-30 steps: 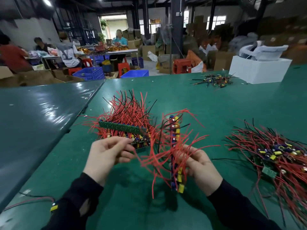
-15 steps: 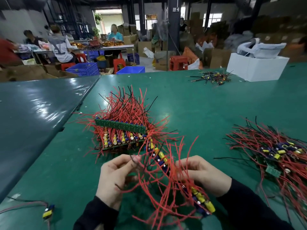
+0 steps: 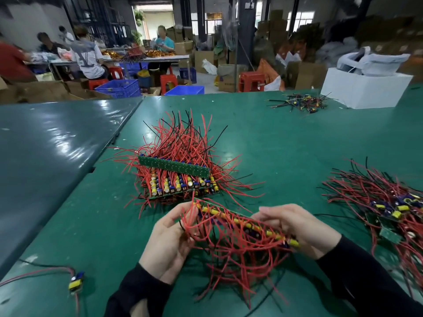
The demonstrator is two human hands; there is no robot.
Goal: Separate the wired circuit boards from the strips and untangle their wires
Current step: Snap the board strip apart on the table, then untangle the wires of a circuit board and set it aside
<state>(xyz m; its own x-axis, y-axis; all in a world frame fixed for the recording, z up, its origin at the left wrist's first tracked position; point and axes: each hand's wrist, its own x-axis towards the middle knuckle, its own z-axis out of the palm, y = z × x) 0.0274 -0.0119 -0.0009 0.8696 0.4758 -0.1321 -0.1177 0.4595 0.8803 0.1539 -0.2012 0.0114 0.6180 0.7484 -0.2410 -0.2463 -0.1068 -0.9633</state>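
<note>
Both hands' grip clamps one strip [image 3: 242, 221]: left hand [image 3: 169, 239], right hand [image 3: 297, 227]; stack [image 3: 178, 177] just beyond.

You are in a factory workshop, at a long worktable [image 3: 274, 138] covered in green sheeting. Heaps of small circuit boards with red and black wires [image 3: 178, 165] lie on it, and a white foam box [image 3: 366, 90] stands at its far edge. Beyond the table, other workers [image 3: 89, 56] sit on red plastic stools [image 3: 250, 81] at another bench, among blue crates [image 3: 119, 88], stacked cardboard boxes [image 3: 203, 59] and dark steel pillars [image 3: 246, 30].
</note>
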